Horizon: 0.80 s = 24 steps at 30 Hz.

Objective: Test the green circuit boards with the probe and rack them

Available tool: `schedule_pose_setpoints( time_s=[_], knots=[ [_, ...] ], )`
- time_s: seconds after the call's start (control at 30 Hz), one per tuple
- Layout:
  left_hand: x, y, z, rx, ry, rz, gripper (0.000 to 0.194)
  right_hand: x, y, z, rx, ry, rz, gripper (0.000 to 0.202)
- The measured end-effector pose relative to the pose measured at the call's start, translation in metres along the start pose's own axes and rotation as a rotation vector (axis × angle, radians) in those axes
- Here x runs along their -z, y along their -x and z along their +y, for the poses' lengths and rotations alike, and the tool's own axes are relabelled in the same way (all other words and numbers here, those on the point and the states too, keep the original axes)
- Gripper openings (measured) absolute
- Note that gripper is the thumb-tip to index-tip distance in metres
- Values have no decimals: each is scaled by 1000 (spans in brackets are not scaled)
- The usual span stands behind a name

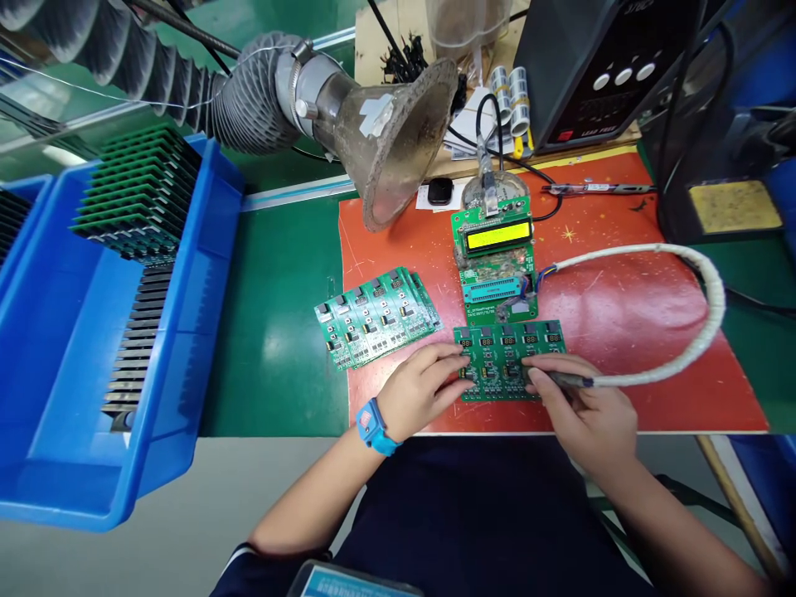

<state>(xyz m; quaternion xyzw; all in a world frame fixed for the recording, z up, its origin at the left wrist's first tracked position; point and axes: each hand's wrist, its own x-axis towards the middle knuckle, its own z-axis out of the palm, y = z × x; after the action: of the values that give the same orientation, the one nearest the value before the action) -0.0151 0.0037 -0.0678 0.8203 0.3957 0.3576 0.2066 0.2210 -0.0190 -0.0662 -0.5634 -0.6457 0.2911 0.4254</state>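
Observation:
A green circuit board panel (497, 365) lies flat on the red mat, bearing a row of small digit displays, buttons and black chips. My left hand (423, 385), wearing a blue wristband (374, 424), grips the panel's left edge with its fingertips. Closed around a dark programming probe (563, 379) at the end of a white-wrapped cable (672, 365), my right hand (594, 410) holds the tip against the panel's right half. My fingers hide that tip. Just behind sits a green programmer board (496, 269) with a lit yellow screen, wired to the cable.
Overlapping similar panels (376, 319) lie left on the red mat (622, 307). A blue bin (167, 406) at far left holds upright boards (140, 191). A fume-extractor hood (398, 145) hangs over the back. Behind right stand a black soldering station (613, 75) and a yellow sponge (735, 207).

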Motion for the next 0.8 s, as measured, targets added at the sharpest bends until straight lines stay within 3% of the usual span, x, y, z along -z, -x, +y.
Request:
schedule_pose_setpoints(
  time_s=[0.1, 0.47, 0.8],
  knots=[
    [0, 1, 0, -17, -19, -2, 16, 0, 0, 0, 2, 8, 3, 7],
    [2, -4, 8, -13, -149, -8, 16, -2, -6, -5, 51, 154, 31, 3],
    [0, -2, 4, -14, -107, 17, 17, 6, -8, -6, -107, 47, -77, 13]
  ],
)
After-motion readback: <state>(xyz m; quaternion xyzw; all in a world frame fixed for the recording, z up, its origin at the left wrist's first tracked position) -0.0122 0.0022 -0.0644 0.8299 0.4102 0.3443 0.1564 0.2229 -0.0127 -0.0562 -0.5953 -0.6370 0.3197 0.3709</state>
